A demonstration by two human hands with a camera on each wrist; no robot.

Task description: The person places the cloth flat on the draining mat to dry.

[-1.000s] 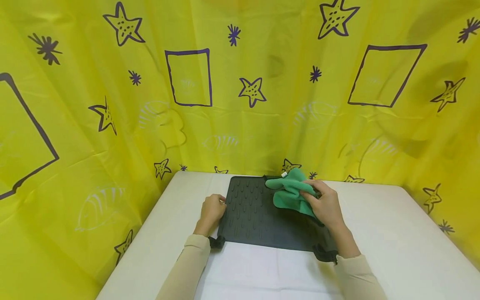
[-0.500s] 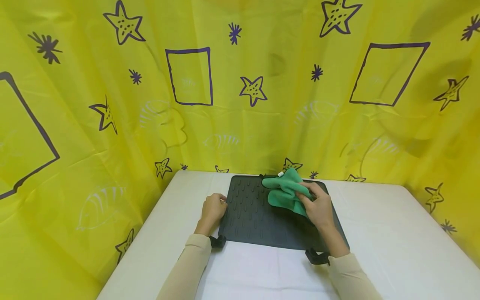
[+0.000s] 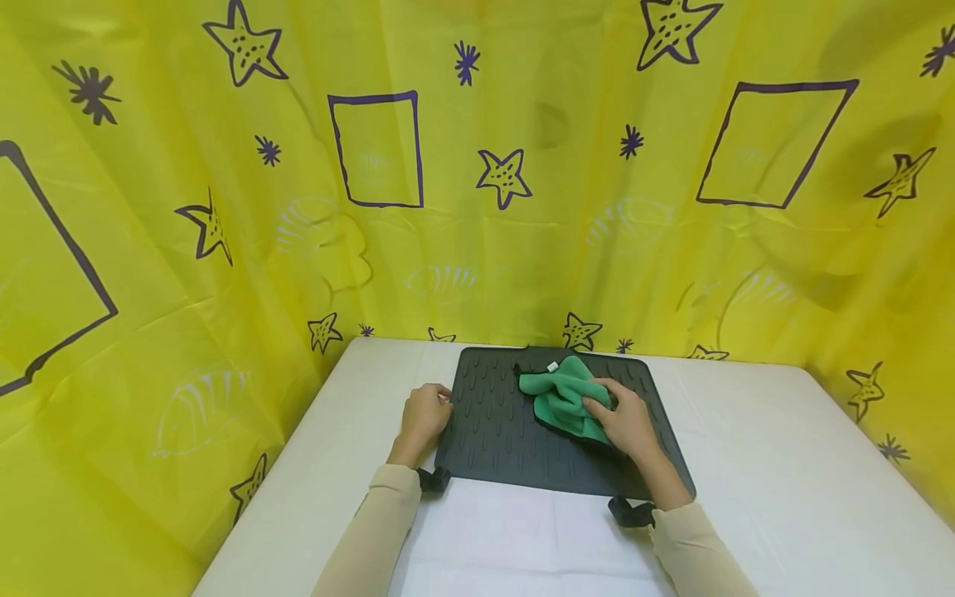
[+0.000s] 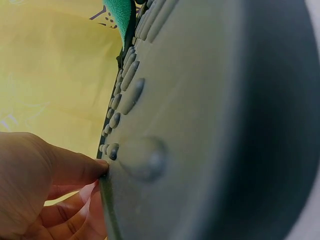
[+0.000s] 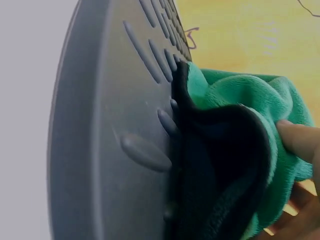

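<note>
A dark grey rubber mat [image 3: 485,444] with raised oblong ridges and a low rim lies on the white table. At its left edge, my left hand [image 3: 424,416] pinches the rim; in the left wrist view the thumb [image 4: 82,167] presses on top of the edge with the fingers curled below. My right hand [image 3: 628,421] grips a bunched green cloth [image 3: 561,402] over the mat's right half. This cloth has a small white tag and, in the right wrist view, a black underside [image 5: 220,165] that lies against the ridges. Part of the mat is hidden under it.
The white table [image 3: 753,448] extends to both sides of the mat. Behind and around it hangs a yellow curtain [image 3: 462,240] with stars and fish drawn on it. Black wrist mounts [image 3: 630,512] sit below both hands near the mat's front edge.
My right hand has shifted left and a little toward me with the green cloth, which has come down lower over the mat. The left hand has stayed at the mat's left edge.
</note>
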